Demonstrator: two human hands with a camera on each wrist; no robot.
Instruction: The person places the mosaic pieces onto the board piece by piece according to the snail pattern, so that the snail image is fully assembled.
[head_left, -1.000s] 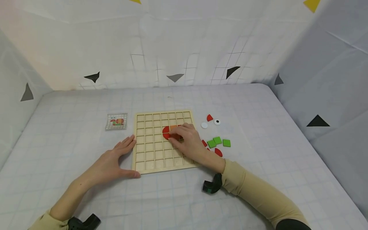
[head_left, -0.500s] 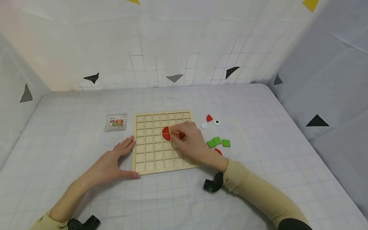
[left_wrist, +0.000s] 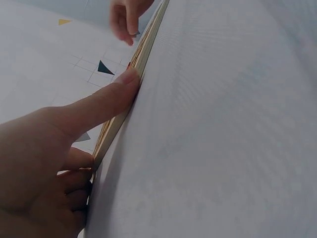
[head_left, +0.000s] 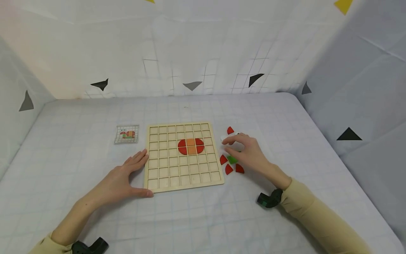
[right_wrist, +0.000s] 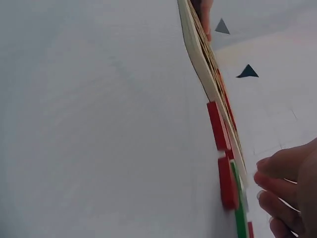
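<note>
A pale wooden grid board (head_left: 163,173) lies on the table. Set in its cells are orange squares (head_left: 192,150) with red rounded pieces (head_left: 182,147) at both sides. My left hand (head_left: 118,181) touches the board's left edge with its fingers and the near left corner with its thumb. To the right of the board, my right hand (head_left: 248,151) hovers over loose pieces, thumb and forefinger apart with nothing seen between them. Close by lie a green square (head_left: 232,160) and red quarter-round pieces (head_left: 239,168). That hand hides other green pieces and most of the white ones.
A small picture card (head_left: 127,134) with a coloured grid pattern lies beyond my left hand, left of the board. Another red piece (head_left: 230,130) rests farther back on the right. White cloth walls rise behind and at both sides of the table.
My right hand has left the board and moved right, over the loose pieces. The orange squares between the red pieces now show fully. My left hand stays at the board's edge.
</note>
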